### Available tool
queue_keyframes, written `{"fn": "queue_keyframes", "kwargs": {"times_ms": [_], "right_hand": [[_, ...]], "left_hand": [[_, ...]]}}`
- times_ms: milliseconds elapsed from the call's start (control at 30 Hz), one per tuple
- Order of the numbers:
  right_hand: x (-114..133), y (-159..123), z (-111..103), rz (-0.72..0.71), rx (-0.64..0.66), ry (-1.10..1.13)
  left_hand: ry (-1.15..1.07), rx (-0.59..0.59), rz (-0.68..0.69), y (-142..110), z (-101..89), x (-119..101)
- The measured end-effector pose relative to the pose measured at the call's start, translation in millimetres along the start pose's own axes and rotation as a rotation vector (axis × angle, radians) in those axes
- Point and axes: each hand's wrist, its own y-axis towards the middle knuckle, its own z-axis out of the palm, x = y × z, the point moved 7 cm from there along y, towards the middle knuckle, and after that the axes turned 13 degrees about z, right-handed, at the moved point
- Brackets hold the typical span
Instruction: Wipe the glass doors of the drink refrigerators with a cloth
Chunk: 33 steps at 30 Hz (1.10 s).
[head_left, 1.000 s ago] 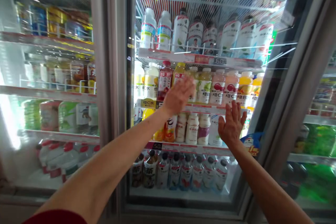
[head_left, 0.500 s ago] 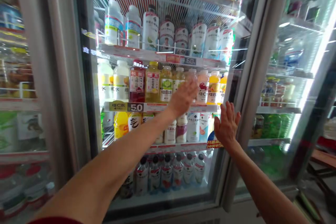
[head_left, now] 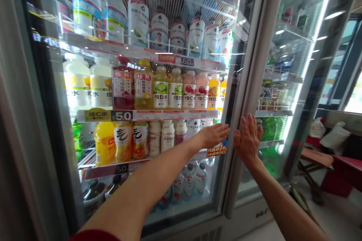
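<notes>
My left hand [head_left: 214,135] reaches across the front of a glass fridge door [head_left: 186,211], fingers stretched out toward the right edge and holding nothing. It partly covers a blue and red sticker [head_left: 216,150] near that edge. My right hand [head_left: 249,139] lies flat on or close to the grey metal door frame [head_left: 240,175], fingers pointing up and a little apart, also holding nothing. Whether either palm touches the surface I cannot tell. Behind the glass, pink bottles [head_left: 189,90] and green-labelled bottles [head_left: 161,89] stand on a shelf above my left hand.
More shelves carry white-labelled bottles [head_left: 196,34] above and orange drink bottles [head_left: 123,141] below. Price tags [head_left: 123,115] line the shelf edges. To the right are another fridge door [head_left: 271,120], a table [head_left: 316,156] and white bags [head_left: 335,135].
My left hand has moved down and right, from in front of the pink bottles to the door's right edge. My right hand stays at the frame. The view has shifted right.
</notes>
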Motion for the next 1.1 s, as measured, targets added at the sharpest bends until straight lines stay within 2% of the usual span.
{"fn": "queue_keyframes", "kwargs": {"times_ms": [33,67,167,200,233,267,367,400,433,533,567,600,633,667,767,800,867,967,1000,1100], "right_hand": [[-3,-1,-1,0.001,0.002,-0.003],[-5,-1,-2,0.003,0.002,-0.006],[-6,1,-4,0.011,0.003,-0.006],[-5,1,-5,0.014,0.004,-0.002],[-5,2,-5,0.017,0.002,0.003],[-4,2,-6,0.020,-0.001,0.010],[-2,1,-9,0.018,-0.015,0.029],[-1,1,-11,0.015,-0.019,0.036],[0,0,-12,0.015,-0.022,0.044],[8,-3,-13,0.019,-0.022,0.078],[13,-5,-12,0.015,-0.013,0.088],[19,-9,-10,0.004,0.003,0.097],[28,-14,-7,-0.017,0.027,0.106],[38,-20,-4,-0.044,0.053,0.114],[72,-43,6,-0.150,0.134,0.144],[82,-50,7,-0.177,0.151,0.156],[99,-61,9,-0.198,0.162,0.184],[115,-72,9,-0.168,0.158,0.218],[119,-76,10,-0.159,0.164,0.224],[128,-83,13,-0.150,0.199,0.232]], "left_hand": [[-0.013,0.012,0.040,3,3.8,-8],[-0.010,0.005,0.020,5,3.4,-6],[0.052,-0.075,-0.282,4,-10.2,28],[0.055,-0.084,-0.337,4,-12.1,33],[0.037,-0.068,-0.313,5,-10.1,30],[0.000,-0.032,-0.222,8,-4.8,18],[-0.123,0.094,0.147,7,12.5,-27],[-0.136,0.112,0.197,4,13.0,-31],[-0.126,0.108,0.181,1,9.7,-25],[0.015,0.011,-0.125,-17,-17.0,26],[0.068,-0.028,-0.233,-29,-26.7,39],[0.105,-0.055,-0.292,-41,-33.4,41],[0.118,-0.065,-0.294,-54,-36.1,34],[0.103,-0.054,-0.219,-65,-34.7,16],[-0.003,0.006,0.102,-103,-24.9,-56],[-0.024,0.010,0.169,-115,-25.3,-73],[0.012,0.019,0.083,-134,-32.2,-75],[0.094,0.012,-0.181,-156,-48.6,-52],[0.093,0.013,-0.189,-163,-52.0,-52],[0.038,0.046,0.009,-184,-57.1,-74]]}}
